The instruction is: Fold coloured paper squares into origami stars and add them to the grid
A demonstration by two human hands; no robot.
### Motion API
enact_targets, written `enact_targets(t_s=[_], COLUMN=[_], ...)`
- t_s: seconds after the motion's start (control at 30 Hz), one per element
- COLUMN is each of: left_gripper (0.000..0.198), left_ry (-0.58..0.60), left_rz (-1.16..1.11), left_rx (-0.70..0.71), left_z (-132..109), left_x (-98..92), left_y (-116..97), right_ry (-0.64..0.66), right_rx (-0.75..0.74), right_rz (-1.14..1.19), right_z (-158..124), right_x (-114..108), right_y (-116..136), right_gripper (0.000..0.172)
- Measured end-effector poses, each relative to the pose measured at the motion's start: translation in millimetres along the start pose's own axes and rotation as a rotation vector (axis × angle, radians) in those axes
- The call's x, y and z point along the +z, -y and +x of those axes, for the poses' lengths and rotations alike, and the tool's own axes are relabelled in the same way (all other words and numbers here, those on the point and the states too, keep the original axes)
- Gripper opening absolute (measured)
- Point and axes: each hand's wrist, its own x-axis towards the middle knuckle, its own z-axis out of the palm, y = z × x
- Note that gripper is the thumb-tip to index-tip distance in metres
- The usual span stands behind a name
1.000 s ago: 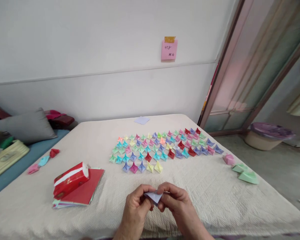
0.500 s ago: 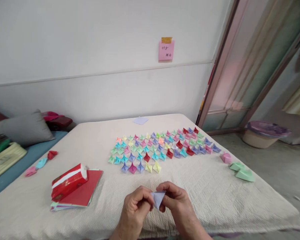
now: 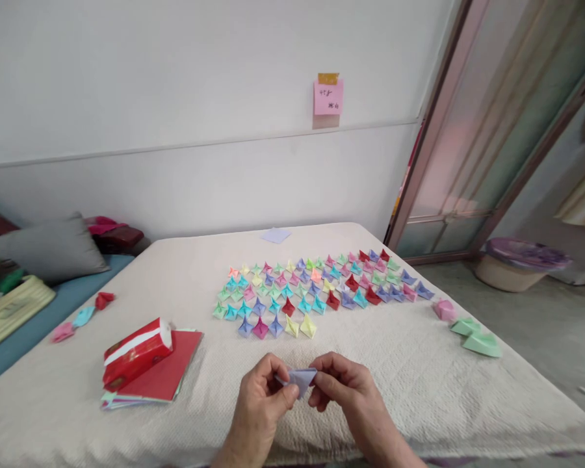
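Note:
Between my two hands is a small folded piece of lavender origami paper (image 3: pixel 302 378), roughly triangular with its point downward. The thumb and fingers of my left hand (image 3: pixel 267 398) pinch its left side. My right hand (image 3: pixel 345 389) grips its right corner between thumb and forefinger. Both hands are above the near part of the cloth-covered surface (image 3: pixel 214 429). Beyond them, several rows of small folded paper boats (image 3: pixel 290 327) in many colours are laid out.
At left, a red tissue pack (image 3: pixel 137 354) rests on a stack of coloured paper (image 3: pixel 188 357). Larger green folded pieces (image 3: pixel 481 344) and a pink one (image 3: pixel 444 310) sit near the right edge. A lavender sheet (image 3: pixel 276 235) lies at the back by the wall.
My left thumb has moved onto the front of the lavender paper, which now looks wider and flatter along its top. My left fingers have shifted along its left side.

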Motion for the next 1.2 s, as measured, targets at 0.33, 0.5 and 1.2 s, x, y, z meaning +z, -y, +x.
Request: enact_targets(t_s=[0.33,0.5,1.2], left_gripper=[0.022,0.014,0.004], left_ry=[0.07,0.124,0.037], left_rz=[-0.09,-0.049,0.014], left_rx=[-0.107,-0.134,-0.118], left_z=[-3,-3,-5], left_x=[-1.3,-0.6,8.7], left_y=[-9,-9,-9], right_ry=[0.047,0.027,-0.102], right_rx=[-0.303,-0.304,0.01], right_rz=[-0.598,-0.641,-0.279], right_z=[-7,-9,-4], right_x=[-9,-7,2], right_y=[17,18,7], right_gripper=[0.016,0.019,0.017])
